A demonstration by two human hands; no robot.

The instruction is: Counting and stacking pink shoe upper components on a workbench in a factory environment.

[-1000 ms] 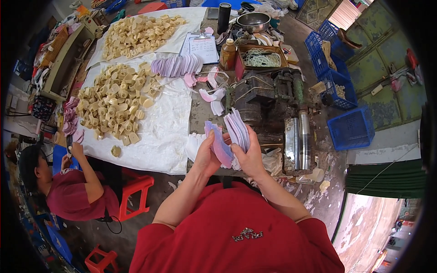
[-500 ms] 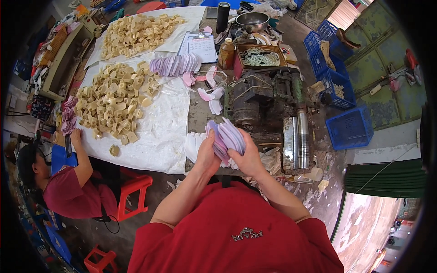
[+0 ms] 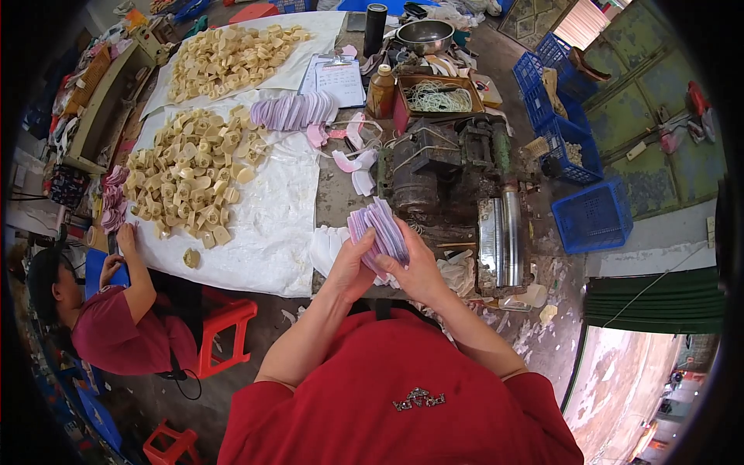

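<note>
Between my two hands is a stack of thin, flat pieces (image 3: 378, 227), pale purple and white, held on edge over the near side of the table. My left hand (image 3: 353, 267) is closed on the stack's left side, thumb across the front. Around the right side my right hand (image 3: 419, 267) is closed, its thumb near the lower end. White curved pieces (image 3: 329, 246) lie just left of the stack. Beyond it are pink and white curved pieces (image 3: 356, 160) and a long fanned row of pale purple pieces (image 3: 293, 111).
A dark machine with shiny metal rollers (image 3: 511, 236) stands to the right. Heaps of beige pieces (image 3: 194, 167) cover a white sheet (image 3: 283, 232) at left, where a co-worker (image 3: 132, 325) sits. A bottle (image 3: 380, 91), clipboard (image 3: 339, 84) and blue crates (image 3: 593, 217) are farther off.
The stack was split into two fanned parts; now it is gathered into one bundle between my hands. The co-worker's second hand has come up near the table edge.
</note>
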